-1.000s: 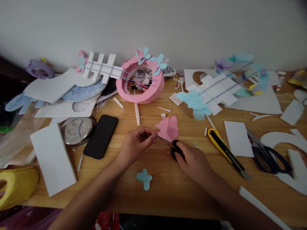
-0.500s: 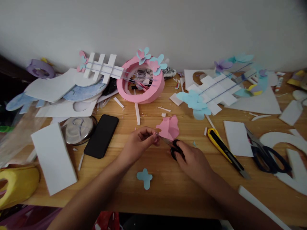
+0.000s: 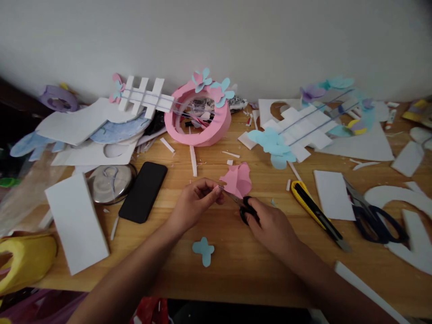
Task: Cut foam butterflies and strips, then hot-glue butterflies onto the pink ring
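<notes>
My right hand [image 3: 270, 222] is closed round the black handles of a small pair of scissors [image 3: 243, 208], whose blades point left. Their tips reach the fingers of my left hand [image 3: 197, 200], pinched at the tips; whatever they hold is too small and covered to make out. Just behind the blades lies a curled piece of pink paper [image 3: 241, 177] with cut edges. On the table nearer to me rests a light blue paper butterfly shape [image 3: 203, 251], apart from both hands.
A black phone [image 3: 143, 192] and a white foam board [image 3: 77, 225] lie left. A yellow box cutter [image 3: 312, 208] and larger scissors [image 3: 374, 218] lie right. Behind stand a pink ring-shaped piece [image 3: 221, 128] with butterflies and a white strung piece [image 3: 300, 130]. Scraps are scattered between.
</notes>
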### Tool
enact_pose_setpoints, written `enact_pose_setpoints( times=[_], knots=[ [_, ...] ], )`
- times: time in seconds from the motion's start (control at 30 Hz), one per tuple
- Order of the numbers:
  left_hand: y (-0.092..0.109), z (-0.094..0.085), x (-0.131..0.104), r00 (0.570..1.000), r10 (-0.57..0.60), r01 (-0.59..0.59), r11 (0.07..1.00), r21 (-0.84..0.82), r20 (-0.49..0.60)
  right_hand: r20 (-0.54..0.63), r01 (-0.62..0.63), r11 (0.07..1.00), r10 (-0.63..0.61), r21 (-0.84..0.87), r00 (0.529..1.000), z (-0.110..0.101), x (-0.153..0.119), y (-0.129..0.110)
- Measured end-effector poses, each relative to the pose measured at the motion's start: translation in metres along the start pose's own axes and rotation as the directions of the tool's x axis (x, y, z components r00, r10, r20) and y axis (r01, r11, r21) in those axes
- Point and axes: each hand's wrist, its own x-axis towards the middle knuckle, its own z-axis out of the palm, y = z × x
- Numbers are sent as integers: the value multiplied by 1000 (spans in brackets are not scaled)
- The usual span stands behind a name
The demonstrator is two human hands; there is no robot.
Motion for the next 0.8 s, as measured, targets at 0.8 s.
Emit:
enact_pose_setpoints(
  times=[0.8],
  knots=[
    [-1, -2, -2, 998, 58, -61, 993, 98, 37, 28, -5, 1000, 5, 1, 1000, 0, 0, 0]
  ],
)
